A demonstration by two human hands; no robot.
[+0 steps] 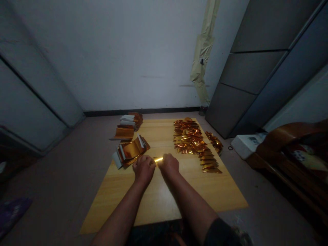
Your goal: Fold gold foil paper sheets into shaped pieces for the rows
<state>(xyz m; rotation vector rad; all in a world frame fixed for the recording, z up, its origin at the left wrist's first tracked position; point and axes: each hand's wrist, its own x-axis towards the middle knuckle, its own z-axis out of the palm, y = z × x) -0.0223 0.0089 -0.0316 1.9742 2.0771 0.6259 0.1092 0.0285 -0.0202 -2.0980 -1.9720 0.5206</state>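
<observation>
A small piece of shiny gold foil paper (pixel 158 159) is stretched between my two hands, above the middle of the wooden table (pixel 156 198). My left hand (pixel 144 168) is closed on its left end, and my right hand (pixel 169 164) grips the right end. The fingertips are mostly hidden behind the hands. Just left of my left hand lies a loose stack of gold foil paper sheets (pixel 132 150) with pale backs. To the right of my right hand, folded gold foil pieces (pixel 189 136) lie overlapping in rows.
More foil sheets (pixel 124 132) lie at the table's far left edge. A further heap of folded foil pieces (pixel 214 141) sits beyond the right edge. A grey cabinet (pixel 246 75) and a carved wooden seat (pixel 289 153) stand at right; a white wall (pixel 123 61) rises behind.
</observation>
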